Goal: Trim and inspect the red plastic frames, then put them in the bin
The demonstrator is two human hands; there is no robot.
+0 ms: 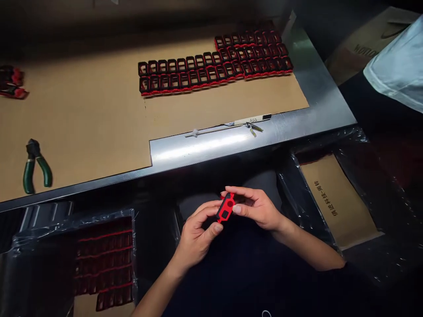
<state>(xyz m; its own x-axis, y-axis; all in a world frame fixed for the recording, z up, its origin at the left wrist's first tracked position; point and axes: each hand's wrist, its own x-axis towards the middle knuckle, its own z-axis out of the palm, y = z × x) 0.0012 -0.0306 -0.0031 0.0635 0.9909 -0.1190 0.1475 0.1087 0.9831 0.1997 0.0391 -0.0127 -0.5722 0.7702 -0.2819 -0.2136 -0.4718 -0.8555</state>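
Red-and-black oblong plastic-looking part (pixel 227 208): left hand (pixel 200 233) pinches lower end, right hand (pixel 259 209) pinches upper end, seemingly to steady it with the red face unobstructed.

Two hands (pixel 197 235) (pixel 262 210), one held piece (pixel 227 208)

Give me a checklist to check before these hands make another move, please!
1. Left hand gripping the red-and-black part: ok.
2. Right hand gripping it too: ok.
3. Green-handled pliers away from both hands: ok, lying on the cardboard.
4. White tool marked A55 away from both hands: ok, lying along the cardboard's edge.
5. Hidden back of the held part undamaged: cannot tell.
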